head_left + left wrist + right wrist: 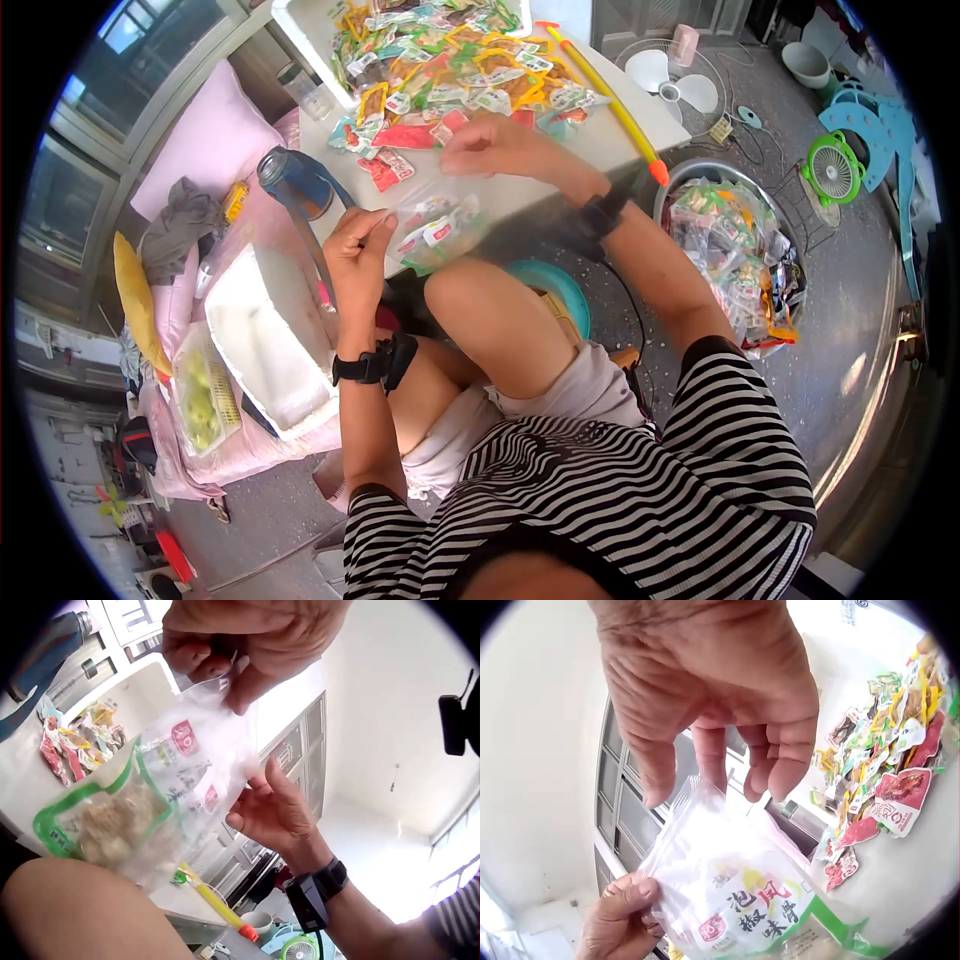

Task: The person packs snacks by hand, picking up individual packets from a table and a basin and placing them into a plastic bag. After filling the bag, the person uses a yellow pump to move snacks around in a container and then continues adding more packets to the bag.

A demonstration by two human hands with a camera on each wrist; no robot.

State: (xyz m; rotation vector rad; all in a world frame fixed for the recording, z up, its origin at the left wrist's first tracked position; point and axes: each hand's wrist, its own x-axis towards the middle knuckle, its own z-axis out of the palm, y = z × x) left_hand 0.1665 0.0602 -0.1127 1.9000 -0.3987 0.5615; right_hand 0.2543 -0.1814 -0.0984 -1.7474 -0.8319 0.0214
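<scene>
A clear plastic food bag [437, 228] with a green border, red logo and dark printed characters hangs over the person's lap. Pale tan pieces show through its lower part in the left wrist view. The left hand [358, 247] pinches one top corner of this bag [169, 776] between thumb and fingers. Close to the bag's other top corner is the right hand [505, 150], its fingers loosely bent and the thumb apart from them. In the right wrist view, the right hand [712, 705] has its fingertips right at the bag's upper edge [697, 791].
Many colourful snack packets [470, 70] are heaped from a white foam box onto the table [640, 135]. A yellow tube [610, 100] lies along its right side. More packets fill a metal basin [735, 250] at right. A blue bottle [300, 180] and white foam box [275, 340] are at left.
</scene>
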